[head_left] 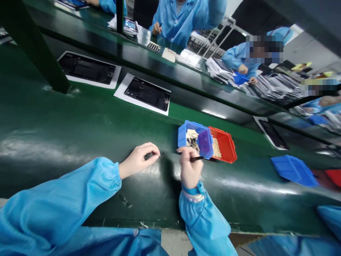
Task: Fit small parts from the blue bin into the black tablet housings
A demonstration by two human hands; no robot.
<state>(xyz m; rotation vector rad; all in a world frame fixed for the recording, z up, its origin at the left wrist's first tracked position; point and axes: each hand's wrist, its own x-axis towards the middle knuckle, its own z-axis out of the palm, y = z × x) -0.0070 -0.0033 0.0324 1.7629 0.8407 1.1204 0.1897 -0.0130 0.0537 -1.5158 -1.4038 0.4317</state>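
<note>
Left hand (pixel 140 160): thumb and forefinger are pinching narrowly at a tiny dark piece (pixel 162 155), too small to identify, which is sitting at the fingertips. Right hand (pixel 191 169): fingers are curling tightly around a slim dark tool (pixel 197 159). Blue bin (pixel 205 142): standing just beyond the right-hand grip, containing pale and dark pieces. Red bin (pixel 227 145): standing right of the blue one, holding pale pieces. Two dark device panels (pixel 147 93): lying on white sheets, beyond and left of both grips. Green bench (pixel 93 128): extending beneath both grips.
</note>
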